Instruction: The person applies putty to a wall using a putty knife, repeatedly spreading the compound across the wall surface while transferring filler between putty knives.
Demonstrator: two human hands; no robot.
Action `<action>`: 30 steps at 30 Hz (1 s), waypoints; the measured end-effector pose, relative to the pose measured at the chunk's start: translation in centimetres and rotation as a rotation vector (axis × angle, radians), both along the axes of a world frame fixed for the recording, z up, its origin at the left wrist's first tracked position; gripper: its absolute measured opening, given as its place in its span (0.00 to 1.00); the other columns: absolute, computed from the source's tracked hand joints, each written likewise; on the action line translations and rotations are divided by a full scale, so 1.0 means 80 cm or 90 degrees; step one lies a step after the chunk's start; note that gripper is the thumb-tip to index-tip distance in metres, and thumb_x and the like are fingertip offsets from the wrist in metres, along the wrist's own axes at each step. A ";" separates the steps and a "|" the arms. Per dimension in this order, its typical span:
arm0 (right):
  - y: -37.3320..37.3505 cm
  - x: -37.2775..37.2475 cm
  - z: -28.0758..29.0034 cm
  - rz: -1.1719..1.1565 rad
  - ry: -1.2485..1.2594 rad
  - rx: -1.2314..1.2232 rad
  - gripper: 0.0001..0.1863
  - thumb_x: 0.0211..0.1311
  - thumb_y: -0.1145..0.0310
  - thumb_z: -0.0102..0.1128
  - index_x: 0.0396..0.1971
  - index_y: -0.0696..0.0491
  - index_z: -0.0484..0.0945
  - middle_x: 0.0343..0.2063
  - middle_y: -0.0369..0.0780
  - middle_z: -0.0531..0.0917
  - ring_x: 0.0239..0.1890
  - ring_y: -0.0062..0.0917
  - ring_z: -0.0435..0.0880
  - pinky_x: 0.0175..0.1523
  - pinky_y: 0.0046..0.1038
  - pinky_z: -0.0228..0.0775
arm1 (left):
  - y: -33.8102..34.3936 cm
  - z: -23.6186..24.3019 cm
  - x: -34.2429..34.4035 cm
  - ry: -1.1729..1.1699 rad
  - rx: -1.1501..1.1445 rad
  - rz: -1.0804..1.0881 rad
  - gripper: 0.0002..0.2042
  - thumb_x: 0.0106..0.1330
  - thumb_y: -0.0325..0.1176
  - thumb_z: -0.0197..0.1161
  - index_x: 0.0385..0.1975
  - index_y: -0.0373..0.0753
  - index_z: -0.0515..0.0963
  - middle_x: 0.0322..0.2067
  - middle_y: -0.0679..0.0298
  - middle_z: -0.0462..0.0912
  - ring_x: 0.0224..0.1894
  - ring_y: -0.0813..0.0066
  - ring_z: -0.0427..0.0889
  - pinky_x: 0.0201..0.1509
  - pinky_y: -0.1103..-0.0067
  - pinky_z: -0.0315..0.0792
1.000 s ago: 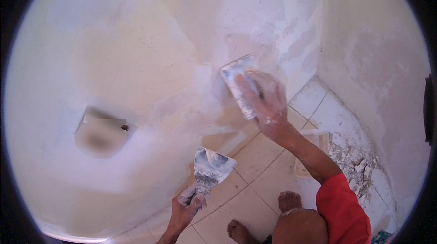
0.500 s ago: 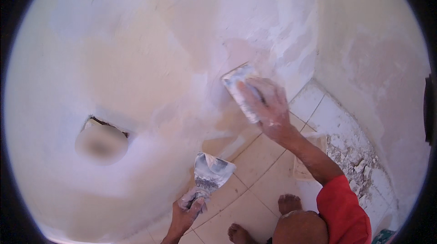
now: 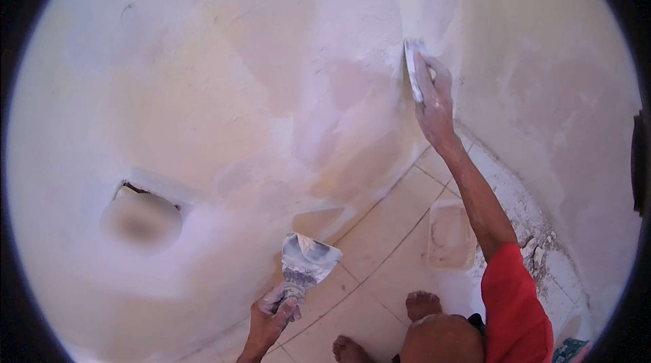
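My right hand (image 3: 436, 95) grips a flat rectangular plastering trowel (image 3: 412, 70), smeared white. Its blade, seen nearly edge-on, is against the wall (image 3: 258, 112) close to the inner corner. Patches of white, beige and pinkish filler cover that wall. Lower down, my left hand (image 3: 277, 309) is closed round the handle of a wide putty knife (image 3: 308, 259), blade upward. Grey and white filler coats the blade, which is held in front of the wall's foot. Both hands are dusted with white.
On the tiled floor (image 3: 366, 295) stands a shallow rectangular plastic tub (image 3: 451, 234). Broken plaster rubble (image 3: 539, 254) lies at the foot of the right-hand wall (image 3: 563, 105). A hole (image 3: 132, 188) opens in the wall at left, partly behind a blurred patch. My bare feet (image 3: 424, 305) are below.
My right hand has moved up and right with the trowel, from mid-wall to near the corner, turning the blade edge-on. The tub now shows fully. My left hand keeps the putty knife nearly in place.
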State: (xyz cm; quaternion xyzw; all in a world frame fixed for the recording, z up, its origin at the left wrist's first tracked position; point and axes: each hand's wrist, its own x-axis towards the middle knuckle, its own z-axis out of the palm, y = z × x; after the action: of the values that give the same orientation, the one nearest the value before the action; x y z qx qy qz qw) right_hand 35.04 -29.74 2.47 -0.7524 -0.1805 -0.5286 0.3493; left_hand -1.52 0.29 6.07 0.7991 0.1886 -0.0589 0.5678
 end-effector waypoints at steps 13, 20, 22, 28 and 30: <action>0.082 -0.060 0.098 0.016 -0.015 0.109 0.35 0.49 0.86 0.54 0.63 0.53 0.71 0.52 0.48 0.74 0.54 0.41 0.73 0.59 0.35 0.66 | 0.007 -0.011 -0.003 0.027 0.000 0.007 0.11 0.67 0.35 0.61 0.38 0.31 0.79 0.29 0.62 0.83 0.25 0.79 0.78 0.30 0.81 0.73; 0.045 -0.089 0.030 0.166 -0.028 -0.066 0.39 0.45 0.87 0.53 0.64 0.54 0.69 0.54 0.47 0.71 0.55 0.44 0.71 0.60 0.38 0.65 | -0.001 0.000 0.000 0.044 0.024 0.012 0.11 0.67 0.37 0.61 0.36 0.33 0.80 0.22 0.64 0.81 0.23 0.82 0.76 0.24 0.84 0.67; 0.031 -0.068 0.046 0.078 -0.012 0.026 0.37 0.48 0.87 0.51 0.64 0.55 0.69 0.55 0.47 0.70 0.56 0.42 0.71 0.61 0.37 0.65 | 0.000 -0.007 0.000 0.014 0.017 0.018 0.12 0.67 0.37 0.61 0.36 0.34 0.80 0.21 0.64 0.80 0.22 0.83 0.76 0.23 0.85 0.65; 0.041 -0.014 0.110 0.004 -0.037 0.157 0.36 0.49 0.84 0.55 0.64 0.56 0.68 0.53 0.48 0.71 0.55 0.42 0.71 0.59 0.38 0.66 | 0.013 -0.009 -0.003 0.067 -0.030 -0.020 0.14 0.69 0.32 0.59 0.49 0.29 0.76 0.33 0.64 0.83 0.29 0.82 0.78 0.32 0.84 0.71; 0.060 -0.033 0.119 -0.001 -0.095 0.075 0.38 0.44 0.80 0.63 0.62 0.55 0.70 0.51 0.47 0.73 0.53 0.46 0.71 0.57 0.40 0.69 | 0.014 -0.005 -0.003 0.081 -0.027 -0.021 0.15 0.69 0.32 0.59 0.50 0.29 0.76 0.35 0.63 0.83 0.29 0.81 0.78 0.32 0.84 0.72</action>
State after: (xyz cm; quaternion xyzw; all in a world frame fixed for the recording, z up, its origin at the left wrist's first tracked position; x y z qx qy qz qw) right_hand 32.37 -24.97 12.01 -0.6893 -0.1742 -0.5929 0.3781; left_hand -1.79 1.41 5.67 0.7845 0.2098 -0.1229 0.5704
